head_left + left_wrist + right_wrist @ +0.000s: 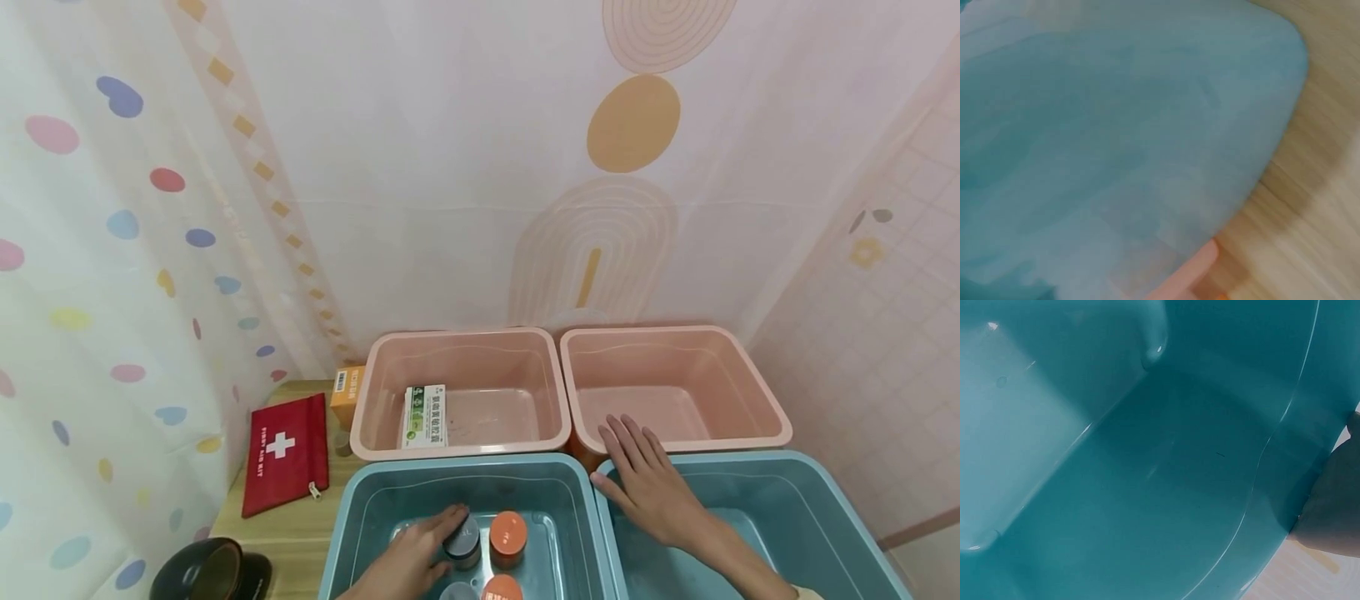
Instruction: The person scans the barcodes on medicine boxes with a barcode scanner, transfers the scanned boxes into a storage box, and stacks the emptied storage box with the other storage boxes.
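Standing bins [652, 392]: smooth, round-cornered plastic; left pink bin [495, 408] at left blue bin's [412, 496] 12 o'clock.
Right hand [648, 492]: fingers straight, right blue bin's [780, 500] 11 o'clock rim.
Left hand [414, 554]: touching grey-lidded jar [467, 542]; grip unclear.
Box [425, 417]: flat, left pink bin's 8 o'clock; likely done.
Orange-lidded jars [508, 535]: round, left blue bin; likely pending.
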The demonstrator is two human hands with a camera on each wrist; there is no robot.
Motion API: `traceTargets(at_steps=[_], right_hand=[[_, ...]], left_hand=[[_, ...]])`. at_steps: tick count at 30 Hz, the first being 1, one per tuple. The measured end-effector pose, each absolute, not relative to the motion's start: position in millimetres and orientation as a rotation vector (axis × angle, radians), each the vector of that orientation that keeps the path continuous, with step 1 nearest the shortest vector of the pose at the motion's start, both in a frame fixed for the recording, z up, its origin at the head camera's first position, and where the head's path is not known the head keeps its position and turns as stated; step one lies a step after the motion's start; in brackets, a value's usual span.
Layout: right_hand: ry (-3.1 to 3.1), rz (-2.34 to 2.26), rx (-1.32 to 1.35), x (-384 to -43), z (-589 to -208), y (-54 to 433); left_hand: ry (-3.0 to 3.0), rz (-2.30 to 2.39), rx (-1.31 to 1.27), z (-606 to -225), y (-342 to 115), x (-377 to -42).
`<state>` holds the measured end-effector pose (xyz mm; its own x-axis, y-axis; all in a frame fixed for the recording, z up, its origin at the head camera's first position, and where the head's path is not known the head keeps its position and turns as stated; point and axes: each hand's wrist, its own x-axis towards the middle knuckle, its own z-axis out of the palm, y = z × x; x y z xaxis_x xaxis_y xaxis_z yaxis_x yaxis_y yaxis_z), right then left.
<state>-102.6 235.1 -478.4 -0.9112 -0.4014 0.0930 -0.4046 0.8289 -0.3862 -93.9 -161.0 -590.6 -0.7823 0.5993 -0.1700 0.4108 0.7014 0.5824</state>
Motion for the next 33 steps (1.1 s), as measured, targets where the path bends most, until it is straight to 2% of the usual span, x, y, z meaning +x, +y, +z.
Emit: traceTargets(at_steps=[5, 19, 26, 30, 33], right_hand=[[-2.957, 0.669, 0.680, -102.4, -480.0, 235.4], [-2.953, 0.649, 0.672, -103.4, -483.5, 237.3], [-3.027, 0.589, 0.647, -101.1, -477.4, 235.3], [-3.025, 0.568, 0.648, -101.1, -477.0, 234.8], [-3.024, 0.558, 0.653, -101.6, -476.7, 234.6]], left_hand=[[2.617, 0.843, 0.802, -590.2, -158.5, -92.5], [2.515, 0.873, 0.498, -563.8, -152.6, -95.1], [2.493, 1.183, 0.223, -479.3, -165.1, -73.5], [2.359, 1.580, -0.076, -436.5, -184.6, -52.6], [2.301, 1.817, -0.330, -422.6, -207.5, -37.0]])
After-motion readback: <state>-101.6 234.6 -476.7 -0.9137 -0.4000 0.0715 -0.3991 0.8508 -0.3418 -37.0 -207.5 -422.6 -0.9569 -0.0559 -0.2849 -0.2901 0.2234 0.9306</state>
